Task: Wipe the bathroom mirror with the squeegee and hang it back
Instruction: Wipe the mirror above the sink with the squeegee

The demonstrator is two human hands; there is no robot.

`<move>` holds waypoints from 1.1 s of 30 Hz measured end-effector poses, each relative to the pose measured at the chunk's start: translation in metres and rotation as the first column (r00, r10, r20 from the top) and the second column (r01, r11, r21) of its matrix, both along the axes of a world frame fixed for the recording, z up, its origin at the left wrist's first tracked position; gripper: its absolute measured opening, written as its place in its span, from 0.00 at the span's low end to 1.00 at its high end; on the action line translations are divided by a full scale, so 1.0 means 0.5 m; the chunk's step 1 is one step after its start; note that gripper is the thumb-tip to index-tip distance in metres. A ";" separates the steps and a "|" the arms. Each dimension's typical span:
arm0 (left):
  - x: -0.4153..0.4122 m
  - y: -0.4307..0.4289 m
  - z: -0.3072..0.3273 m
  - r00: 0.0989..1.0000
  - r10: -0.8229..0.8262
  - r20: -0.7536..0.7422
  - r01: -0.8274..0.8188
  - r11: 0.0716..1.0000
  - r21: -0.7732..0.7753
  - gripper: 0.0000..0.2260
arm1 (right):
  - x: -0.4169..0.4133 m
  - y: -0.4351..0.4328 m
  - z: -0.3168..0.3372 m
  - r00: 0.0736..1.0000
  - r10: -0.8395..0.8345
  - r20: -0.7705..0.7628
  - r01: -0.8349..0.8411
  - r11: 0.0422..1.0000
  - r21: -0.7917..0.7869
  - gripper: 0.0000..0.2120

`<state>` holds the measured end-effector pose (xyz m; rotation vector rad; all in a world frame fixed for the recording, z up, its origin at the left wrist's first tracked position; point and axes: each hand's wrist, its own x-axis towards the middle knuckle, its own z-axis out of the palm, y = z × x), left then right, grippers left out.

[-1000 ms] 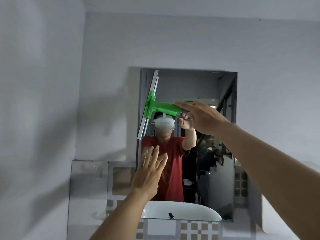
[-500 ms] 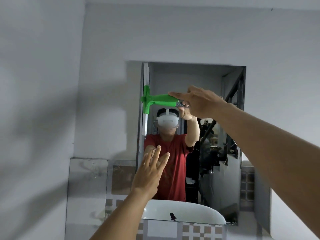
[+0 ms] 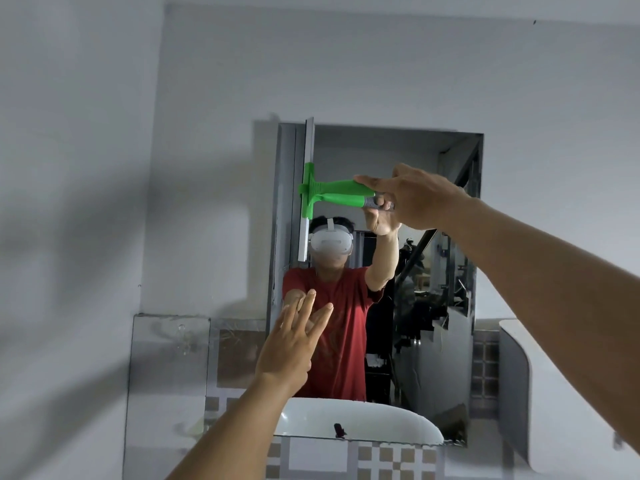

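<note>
Two bare hands are raised before the bathroom mirror [image 3: 429, 161]. Right hand [image 3: 415, 197] grips the green squeegee [image 3: 329, 192] by its handle end, blade upright against the mirror's upper left edge. Left hand [image 3: 291, 344] hovers lower, fingers spread, empty, at the mirror's lower left.

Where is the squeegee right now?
In the head view, the squeegee is up at the mirror's upper left edge, blade upright, handle held by the right hand; the open left hand hovers lower down.
</note>
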<state>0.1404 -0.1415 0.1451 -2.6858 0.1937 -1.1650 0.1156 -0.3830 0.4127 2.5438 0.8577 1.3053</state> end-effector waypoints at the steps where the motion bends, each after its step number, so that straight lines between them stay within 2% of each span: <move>1: 0.000 0.000 0.000 1.000 0.001 -0.005 -0.001 1.000 0.004 0.53 | 0.000 -0.010 -0.002 1.000 -0.009 -0.002 0.009 1.000 0.008 0.34; 5: -0.001 0.001 0.001 1.000 -0.007 -0.003 0.007 1.000 -0.005 0.53 | -0.001 -0.045 -0.013 1.000 -0.002 -0.026 0.003 0.999 0.046 0.30; 9: 0.001 0.003 -0.001 1.000 -0.016 0.015 0.016 1.000 -0.010 0.53 | -0.003 -0.083 -0.024 0.999 -0.020 -0.026 0.021 0.998 0.066 0.32; 13: 0.004 0.003 -0.003 0.999 -0.017 0.038 0.018 1.000 -0.010 0.56 | 0.007 -0.133 -0.044 0.998 0.000 -0.056 0.010 0.985 0.174 0.31; 18: 0.011 0.007 -0.004 0.999 -0.008 0.034 0.007 1.000 0.013 0.56 | 0.010 -0.189 -0.081 0.996 -0.003 -0.089 0.031 0.950 0.311 0.31; 28: -0.001 0.009 0.003 0.999 -0.027 0.021 0.027 0.999 0.017 0.54 | -0.005 -0.175 -0.175 0.986 0.067 -0.154 0.028 0.838 0.545 0.33; 33: 0.000 0.008 0.003 0.999 -0.013 0.050 0.012 0.999 0.036 0.55 | -0.005 -0.179 -0.197 0.985 0.050 -0.164 0.060 0.797 0.601 0.31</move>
